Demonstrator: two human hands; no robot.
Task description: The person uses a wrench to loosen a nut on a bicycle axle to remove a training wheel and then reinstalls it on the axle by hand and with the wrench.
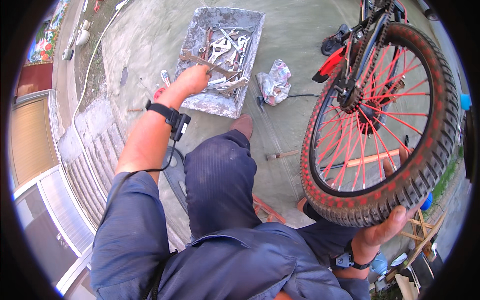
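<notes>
My left hand (195,79) is over the near left part of a worn metal tray (200,102), its fingers closed around a rusty open-end wrench (214,66). The wrench's jaw end reaches past the tray's left rim. Beneath it lie several wrenches (220,49), including adjustable ones, in a loose pile. At the right, my right hand (387,225) grips the knobby tyre of a bicycle wheel (345,212) with red spokes. Its thumb rests on the tread, and some fingers show through the spokes. The chain (374,55) and hub are visible above.
A crumpled rag (275,82) and a dark cable (300,95) lie right of the tray. A flat brush (282,155) is on the concrete floor. A screwdriver (165,77) lies left of the tray. Wooden pieces (422,240) stand at the lower right; a pale hose (82,95) runs along the left.
</notes>
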